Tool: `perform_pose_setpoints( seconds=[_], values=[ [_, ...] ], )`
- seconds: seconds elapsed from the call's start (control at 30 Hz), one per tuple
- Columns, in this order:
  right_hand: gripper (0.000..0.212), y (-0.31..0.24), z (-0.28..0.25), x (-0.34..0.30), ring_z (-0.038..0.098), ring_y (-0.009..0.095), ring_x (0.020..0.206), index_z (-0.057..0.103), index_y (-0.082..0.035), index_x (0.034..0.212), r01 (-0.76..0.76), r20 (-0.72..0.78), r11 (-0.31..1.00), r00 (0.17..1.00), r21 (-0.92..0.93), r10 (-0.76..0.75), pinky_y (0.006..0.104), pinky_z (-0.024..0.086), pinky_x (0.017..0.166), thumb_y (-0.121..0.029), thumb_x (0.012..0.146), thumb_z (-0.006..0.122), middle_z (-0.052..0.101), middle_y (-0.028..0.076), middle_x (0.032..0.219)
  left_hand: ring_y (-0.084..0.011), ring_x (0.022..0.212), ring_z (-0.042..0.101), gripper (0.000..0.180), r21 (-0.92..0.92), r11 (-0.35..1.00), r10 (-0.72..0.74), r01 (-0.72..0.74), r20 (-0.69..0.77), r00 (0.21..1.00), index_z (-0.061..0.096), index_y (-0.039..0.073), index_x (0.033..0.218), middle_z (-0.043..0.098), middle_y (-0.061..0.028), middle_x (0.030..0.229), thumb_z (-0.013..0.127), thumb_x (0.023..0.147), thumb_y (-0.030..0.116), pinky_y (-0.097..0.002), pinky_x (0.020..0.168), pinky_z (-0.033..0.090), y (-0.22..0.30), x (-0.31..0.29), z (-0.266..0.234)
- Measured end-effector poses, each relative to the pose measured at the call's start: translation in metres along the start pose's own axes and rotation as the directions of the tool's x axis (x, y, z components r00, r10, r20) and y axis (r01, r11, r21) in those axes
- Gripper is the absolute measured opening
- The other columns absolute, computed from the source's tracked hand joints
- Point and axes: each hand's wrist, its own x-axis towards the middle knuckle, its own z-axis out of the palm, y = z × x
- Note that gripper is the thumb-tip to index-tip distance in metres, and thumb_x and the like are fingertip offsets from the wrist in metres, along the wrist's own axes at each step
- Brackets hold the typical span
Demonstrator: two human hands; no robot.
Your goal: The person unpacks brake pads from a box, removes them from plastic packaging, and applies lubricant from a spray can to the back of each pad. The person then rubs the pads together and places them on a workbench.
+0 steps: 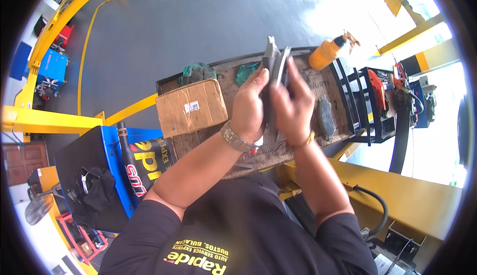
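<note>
My left hand, with a metal watch at the wrist, is closed around a dark brake pad held on edge above the tray. Facing it, my right hand presses a thin, flat grey plate against or very near the pad's face. Motion smears the right fingers and the plate, so its exact kind is unclear. Another brake pad lies on the wooden board to the right of my hands. Beneath my hands, part of the tray is hidden.
The dark-rimmed wooden tray carries a cardboard box, green cloths and an orange spray bottle. A black rack with tools adjoins its right side. Yellow lift beams and a blue cabinet flank me.
</note>
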Motion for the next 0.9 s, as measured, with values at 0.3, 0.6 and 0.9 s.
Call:
perform_pose_setpoints(
  seconds=[0.3,0.6,0.9],
  values=[
    [0.065,0.006,-0.004,-0.003,0.063,0.018,0.072,0.055,0.009,0.134,-0.144,-0.053,0.955,0.985,0.257,0.163,0.0312,0.052,0.067,-0.015,0.077,0.071,0.064,0.016,0.083,-0.0193,0.101,0.063,0.034,0.018,1.0,-0.022,0.021,0.041,0.999,0.057,0.005,0.123,0.064,-0.0088,0.111,0.044,0.105,0.03,-0.0353,0.09,0.051,-0.012,0.007,0.003],
    [0.059,-0.008,-0.02,-0.036,0.065,0.012,0.09,0.053,0.011,0.135,0.106,0.06,0.992,0.992,0.067,-0.11,0.0292,0.053,0.08,-0.012,0.083,0.067,0.072,0.018,0.097,-0.0171,0.104,0.062,0.036,0.042,0.999,-0.009,0.005,0.091,0.996,0.053,0.006,0.135,0.063,-0.0081,0.115,0.044,0.105,0.024,-0.0335,0.092,0.05,-0.003,-0.002,0.007],
    [0.062,-0.002,-0.011,-0.032,0.064,0.013,0.089,0.049,0.011,0.139,0.06,0.031,0.978,0.997,0.199,-0.067,0.0253,0.052,0.079,-0.012,0.084,0.067,0.071,0.016,0.102,-0.0173,0.123,0.054,0.05,0.21,0.975,0.068,-0.068,0.007,0.998,0.034,0.001,0.153,0.055,-0.0092,0.138,0.044,0.106,0.016,-0.0316,0.103,0.045,-0.004,0.004,0.003]
  ],
)
